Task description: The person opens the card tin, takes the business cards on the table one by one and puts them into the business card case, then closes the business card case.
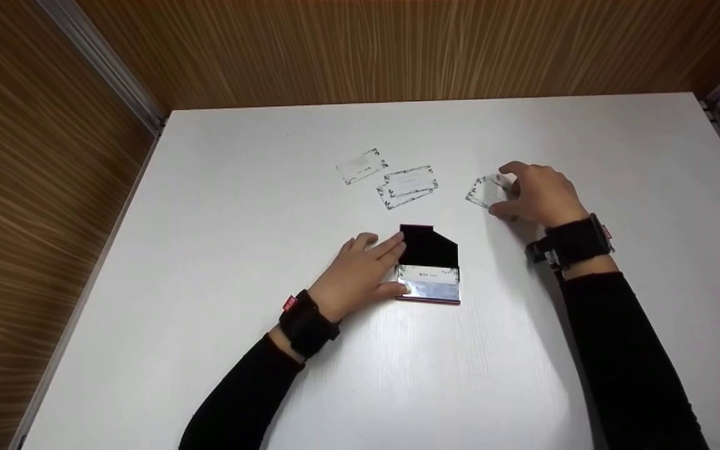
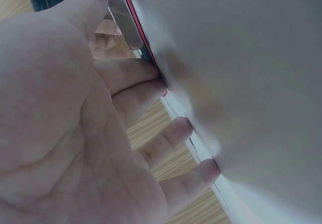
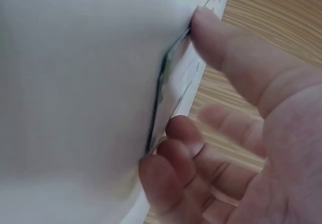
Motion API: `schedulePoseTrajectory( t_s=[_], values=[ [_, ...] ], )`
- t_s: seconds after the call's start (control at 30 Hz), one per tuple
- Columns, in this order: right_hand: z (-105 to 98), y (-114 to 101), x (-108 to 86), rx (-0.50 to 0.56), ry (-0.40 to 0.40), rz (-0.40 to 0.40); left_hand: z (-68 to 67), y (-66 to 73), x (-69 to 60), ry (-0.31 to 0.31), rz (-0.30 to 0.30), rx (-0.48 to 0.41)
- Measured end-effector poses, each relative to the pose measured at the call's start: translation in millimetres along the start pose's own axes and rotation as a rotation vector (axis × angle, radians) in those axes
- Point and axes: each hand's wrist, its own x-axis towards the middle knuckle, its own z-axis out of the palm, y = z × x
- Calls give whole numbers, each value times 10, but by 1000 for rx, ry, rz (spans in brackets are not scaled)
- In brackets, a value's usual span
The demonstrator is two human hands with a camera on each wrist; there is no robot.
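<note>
An opened card case (image 1: pixel 429 284), black inside with a shiny front pocket, lies on the table with a printed card (image 1: pixel 435 273) in it. My left hand (image 1: pixel 350 278) rests at its left side, thumb on the pocket's corner and extended fingers against the lid's edge; the left wrist view has these fingers along the case's red edge (image 2: pixel 137 17). Further right, my right hand (image 1: pixel 544 194) pinches leaf-bordered cards (image 1: pixel 488 190) between thumb and fingers. In the right wrist view the cards (image 3: pixel 176 83) stand tilted against the table, between the thumb and curled fingertips.
Two overlapping leaf-bordered cards (image 1: pixel 410 181) lie behind the case, with a single card (image 1: pixel 360 167) to their left. The white table (image 1: pixel 210 219) is bordered by wood-grain panels (image 1: pixel 366 50) at the back and sides.
</note>
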Motion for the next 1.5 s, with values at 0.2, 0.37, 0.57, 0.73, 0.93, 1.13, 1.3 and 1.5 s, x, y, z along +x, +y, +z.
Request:
schedulePoseTrajectory(
  t_s=[0.2,0.37,0.57,0.73,0.93,1.13,1.3,1.5],
  values=[
    [-4,38,-9,62,-74,95,4,-4,9,2,-1,11],
    [9,80,-2,82,-21,88,12,-6,10,2,1,28],
    [-11,86,1,142,-17,84,18,-8,13,-4,-1,19],
    [-29,66,11,210,14,38,21,-6,19,-3,-1,24],
    [-25,55,4,253,66,-73,21,-7,18,-5,0,20],
    [-31,21,-1,291,111,-137,22,-9,21,-1,2,24],
    [-37,-20,-2,305,126,-165,23,-9,20,0,3,27],
    [-29,-82,-11,339,207,-175,19,-5,13,-6,-2,26]
  ],
)
